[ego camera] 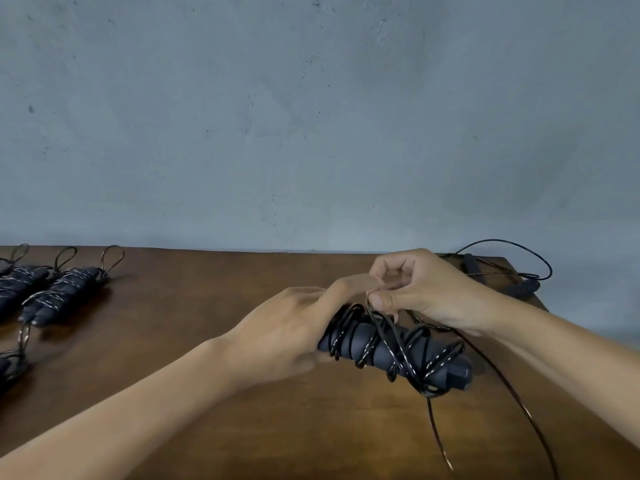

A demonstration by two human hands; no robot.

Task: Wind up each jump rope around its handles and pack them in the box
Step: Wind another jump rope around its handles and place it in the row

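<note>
My left hand [294,327] grips the far end of a pair of dark grey jump rope handles [388,351] held just above the brown table [194,341]. Black cord is coiled loosely round the handles. My right hand [419,289] pinches the cord [375,311] between thumb and forefinger just above the handles. The loose cord [498,375] trails off to the lower right, past the table's edge. No box is in view.
Several wound-up jump ropes [62,292] lie in a row at the table's left. One unwound rope with dark handles [519,285] sits at the back right corner, its cord looping upward. A grey wall stands behind the table.
</note>
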